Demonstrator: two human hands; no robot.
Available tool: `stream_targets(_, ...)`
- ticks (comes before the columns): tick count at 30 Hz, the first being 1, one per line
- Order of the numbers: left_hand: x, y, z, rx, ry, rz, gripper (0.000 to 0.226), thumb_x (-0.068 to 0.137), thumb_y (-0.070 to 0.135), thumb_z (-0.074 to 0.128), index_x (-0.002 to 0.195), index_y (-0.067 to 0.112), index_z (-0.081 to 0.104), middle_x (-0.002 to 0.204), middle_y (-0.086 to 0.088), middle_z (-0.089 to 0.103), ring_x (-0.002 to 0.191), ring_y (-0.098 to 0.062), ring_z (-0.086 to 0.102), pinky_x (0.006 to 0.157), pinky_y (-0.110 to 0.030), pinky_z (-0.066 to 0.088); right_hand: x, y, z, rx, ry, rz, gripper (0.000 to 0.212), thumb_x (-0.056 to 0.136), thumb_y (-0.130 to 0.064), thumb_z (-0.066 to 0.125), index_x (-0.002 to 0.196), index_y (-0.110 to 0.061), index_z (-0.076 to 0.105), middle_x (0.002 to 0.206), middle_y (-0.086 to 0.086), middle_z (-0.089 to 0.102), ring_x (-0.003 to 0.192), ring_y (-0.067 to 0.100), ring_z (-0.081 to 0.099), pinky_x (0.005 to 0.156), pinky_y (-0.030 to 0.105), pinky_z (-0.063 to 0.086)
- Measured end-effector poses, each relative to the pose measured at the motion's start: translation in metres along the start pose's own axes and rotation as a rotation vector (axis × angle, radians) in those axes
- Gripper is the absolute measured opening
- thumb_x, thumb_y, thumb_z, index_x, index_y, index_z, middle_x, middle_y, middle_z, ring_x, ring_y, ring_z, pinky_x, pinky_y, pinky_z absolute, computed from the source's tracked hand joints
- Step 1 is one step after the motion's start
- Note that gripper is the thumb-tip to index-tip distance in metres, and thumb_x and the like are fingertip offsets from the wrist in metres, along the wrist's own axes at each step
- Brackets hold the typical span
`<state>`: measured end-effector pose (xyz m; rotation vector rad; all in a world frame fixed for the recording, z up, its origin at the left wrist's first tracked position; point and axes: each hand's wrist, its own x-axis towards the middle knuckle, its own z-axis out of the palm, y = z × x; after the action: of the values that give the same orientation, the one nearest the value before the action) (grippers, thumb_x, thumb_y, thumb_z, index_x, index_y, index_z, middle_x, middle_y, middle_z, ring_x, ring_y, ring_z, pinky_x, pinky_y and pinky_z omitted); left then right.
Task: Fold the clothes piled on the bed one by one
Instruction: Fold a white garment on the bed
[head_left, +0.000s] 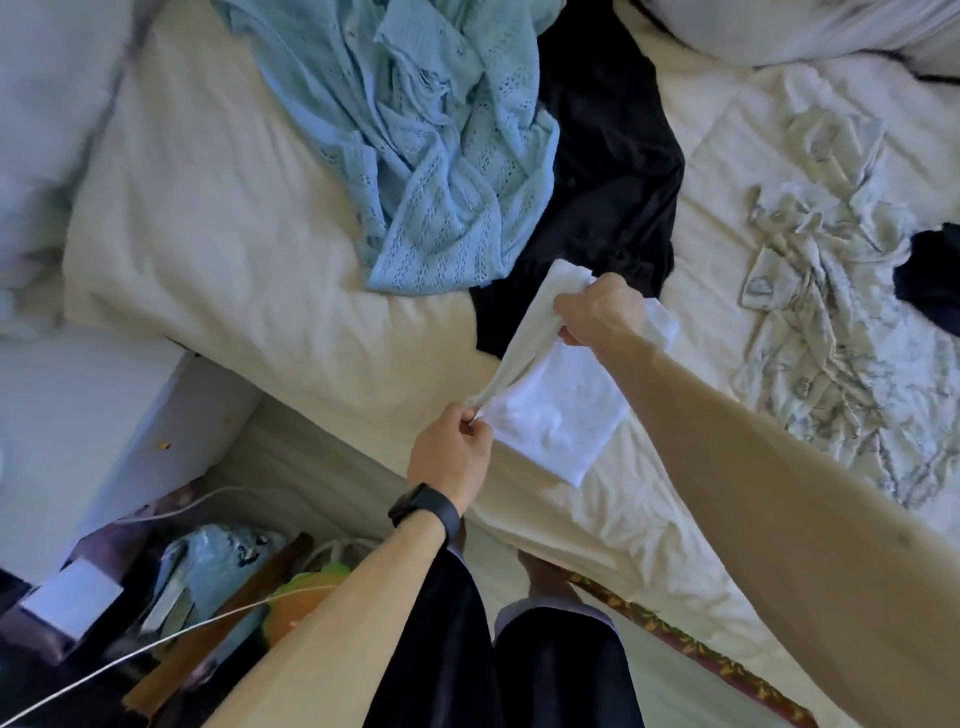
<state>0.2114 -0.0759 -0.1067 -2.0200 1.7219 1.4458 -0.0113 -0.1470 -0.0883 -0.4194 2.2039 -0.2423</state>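
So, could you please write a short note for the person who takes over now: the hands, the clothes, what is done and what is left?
Left hand pinches the near corner of the white cloth; right hand grips its far edge. The cloth is stretched between them over the bed.
Lying crumpled on the bed: blue knit top, black garment, patterned garment, dark piece at the right edge.
Done: no folded stack is in view.
Left: finish the white cloth, then fold the other four.
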Motion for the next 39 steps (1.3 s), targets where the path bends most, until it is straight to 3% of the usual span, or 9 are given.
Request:
stream_targets(6,0.007,0.001,-0.005,0.024,-0.082,-0.033,0.011,0.093,0.037,0.048,0.086,0.029,0.049,0.069,0.005,0.062,0.064,-0.021,0.060,0.054,-0.033,0.046,0.003,-0.010,0.014,0.060,0.033,0.107,0.032,0.079,-0.017,0.056,0.105,0.000,0.065,0.078,0.014,0.076,0.082,0.030,0.075,0.080,0.043,0.063)
stream_targets(11,0.021,0.001,-0.014,0.134,-0.184,-0.070,0.011,0.096,0.040,0.046,0.096,0.031,0.052,0.078,0.009,0.061,0.067,-0.017,0.059,0.056,-0.030,0.043,-0.006,-0.008,0.022,0.277,0.028,0.021,0.031,0.086,-0.034,0.066,0.074,-0.006,0.070,0.058,-0.001,0.069,0.073,0.026,0.074,0.082,0.044,0.062)
stream_targets(17,0.032,0.021,-0.028,0.155,-0.072,0.148,0.028,0.094,0.023,0.053,0.122,0.020,0.052,0.114,-0.004,0.060,0.097,-0.030,0.060,0.079,-0.046,0.053,-0.050,0.039,0.021,0.710,0.174,-0.071,0.012,0.088,-0.019,0.065,0.097,-0.025,0.068,0.099,-0.007,0.073,0.093,0.013,0.074,0.084,0.034,0.059)
stream_targets(21,0.044,0.053,-0.019,0.402,0.128,0.684,0.056,0.089,0.020,0.061,0.142,0.006,0.049,0.147,-0.018,0.046,0.134,-0.038,0.044,0.104,-0.050,0.042,-0.082,0.102,0.033,0.504,0.397,0.007,0.017,0.095,-0.020,0.062,0.110,-0.027,0.064,0.106,-0.014,0.064,0.105,0.009,0.063,0.085,0.023,0.051)
stream_targets(25,0.061,0.081,0.022,0.862,-0.120,1.138,0.066,0.101,0.036,0.041,0.160,0.022,0.017,0.168,-0.002,0.008,0.154,-0.022,0.010,0.121,-0.054,0.006,-0.090,0.149,0.068,0.119,0.396,-0.127,0.049,0.101,-0.026,0.058,0.148,-0.017,0.048,0.155,0.011,0.038,0.140,0.026,0.037,0.112,0.039,0.034)
stream_targets(28,0.102,0.088,0.036,1.171,-0.254,1.256,0.060,0.105,0.046,0.019,0.158,0.037,-0.008,0.167,0.005,-0.012,0.154,-0.018,-0.010,0.118,-0.052,-0.011,-0.089,0.163,0.096,-0.162,0.365,-0.175,0.059,0.105,-0.039,0.050,0.160,-0.028,0.032,0.166,0.016,0.020,0.147,0.035,0.031,0.111,0.050,0.036)
stream_targets(31,0.136,0.101,0.028,1.274,-0.197,1.225,0.060,0.102,0.055,0.009,0.157,0.040,-0.012,0.167,0.009,-0.014,0.152,-0.016,-0.015,0.114,-0.053,-0.021,-0.096,0.169,0.115,-0.252,0.381,-0.105,0.059,0.104,-0.044,0.050,0.159,-0.035,0.031,0.165,0.016,0.027,0.150,0.036,0.029,0.115,0.053,0.032)
stream_targets(35,0.128,0.123,0.022,1.185,-0.004,1.250,0.069,0.098,0.055,0.028,0.159,0.026,0.017,0.167,-0.003,0.012,0.152,-0.030,0.011,0.120,-0.059,0.005,-0.115,0.173,0.121,0.195,0.367,0.008,0.053,0.095,-0.038,0.063,0.144,-0.036,0.044,0.138,-0.008,0.051,0.122,0.014,0.051,0.098,0.034,0.044)
stream_targets(39,0.116,0.176,0.042,0.981,-0.195,1.196,0.068,0.085,0.052,0.054,0.147,0.027,0.039,0.139,-0.005,0.048,0.131,-0.029,0.043,0.107,-0.044,0.034,-0.117,0.171,0.108,0.876,0.174,0.331,0.041,0.080,-0.055,0.075,0.109,-0.038,0.051,0.105,-0.023,0.066,0.090,-0.015,0.060,0.067,0.009,0.044)
